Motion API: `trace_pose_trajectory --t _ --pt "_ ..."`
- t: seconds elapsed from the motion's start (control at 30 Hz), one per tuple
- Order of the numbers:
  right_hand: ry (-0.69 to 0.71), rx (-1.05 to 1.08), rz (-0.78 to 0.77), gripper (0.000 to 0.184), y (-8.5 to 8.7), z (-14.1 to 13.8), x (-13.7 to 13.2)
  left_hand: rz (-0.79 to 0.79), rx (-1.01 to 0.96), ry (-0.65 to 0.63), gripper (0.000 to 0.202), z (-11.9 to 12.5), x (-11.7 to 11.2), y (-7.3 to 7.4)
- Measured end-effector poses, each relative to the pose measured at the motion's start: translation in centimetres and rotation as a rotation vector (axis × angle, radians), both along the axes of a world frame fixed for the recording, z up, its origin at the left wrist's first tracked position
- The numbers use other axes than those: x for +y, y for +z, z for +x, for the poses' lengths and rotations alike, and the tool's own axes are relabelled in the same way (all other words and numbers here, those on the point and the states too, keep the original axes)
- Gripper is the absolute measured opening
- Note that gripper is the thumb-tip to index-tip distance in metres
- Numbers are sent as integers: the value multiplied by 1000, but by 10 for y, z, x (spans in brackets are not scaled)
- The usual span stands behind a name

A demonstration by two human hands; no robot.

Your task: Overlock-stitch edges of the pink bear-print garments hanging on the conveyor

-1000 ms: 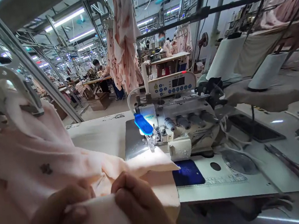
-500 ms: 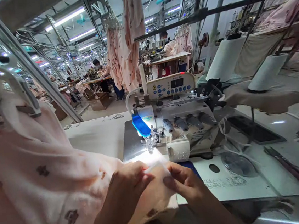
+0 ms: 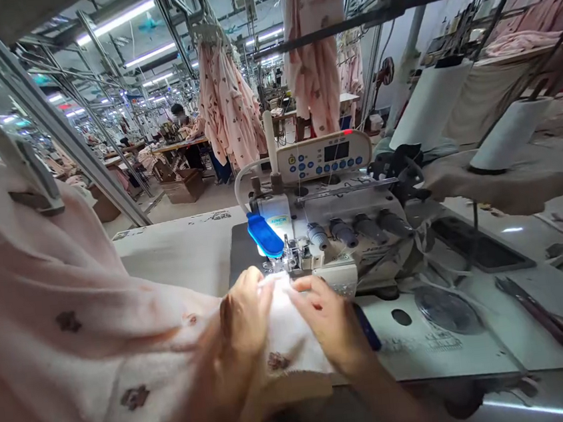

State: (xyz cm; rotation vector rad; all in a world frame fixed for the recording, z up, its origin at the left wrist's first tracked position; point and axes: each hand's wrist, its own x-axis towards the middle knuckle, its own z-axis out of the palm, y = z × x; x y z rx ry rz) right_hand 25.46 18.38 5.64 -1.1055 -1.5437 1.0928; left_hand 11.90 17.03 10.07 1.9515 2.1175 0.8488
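The left hand (image 3: 245,315) and right hand (image 3: 331,323) both grip a pale pink floral-print cloth (image 3: 289,338), pinching it just before the presser foot (image 3: 281,263) of a white overlock sewing machine (image 3: 358,230) at twelve o'clock. Blue lettering on the machine's housing is too small to read. Long dark snips (image 3: 538,311) lie at three o'clock on the white tabletop (image 3: 176,262), whose front edge runs just below the hands.

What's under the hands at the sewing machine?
The left hand and right hand rest on pale pink cloth with small brown flowers, in front of the sewing machine. The cloth hides the table and metal plate beneath, so those parts cannot be seen.
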Motion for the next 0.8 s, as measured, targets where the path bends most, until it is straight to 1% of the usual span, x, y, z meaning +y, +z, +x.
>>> trace_pose_trajectory --t 0.1,0.17,0.27,0.4,0.53,0.67,0.73,0.8 --pt "4 47 -41 24 -18 -11 -4 -137 34 -104 18 -17 6 9" --pt "9 64 -30 24 -22 -12 -11 -187 18 -188 21 -25 4 14" --pt "35 41 -11 21 -15 -9 -20 -221 -20 -260 22 -30 0 21" --pt "51 -13 45 15 -2 -7 -20 -271 -18 -221 15 -31 -1 25" --pt "21 -56 124 18 -2 -7 -16 -292 26 -201 12 -27 1 29" --pt "23 -80 133 21 -3 -2 -19 -256 10 -268 21 -22 -1 29" --pt "28 -68 148 21 -1 1 -23 -249 0 -304 22 -21 -2 29" --pt "48 -38 158 19 0 3 -26 -252 -8 -313 22 -23 -3 28"
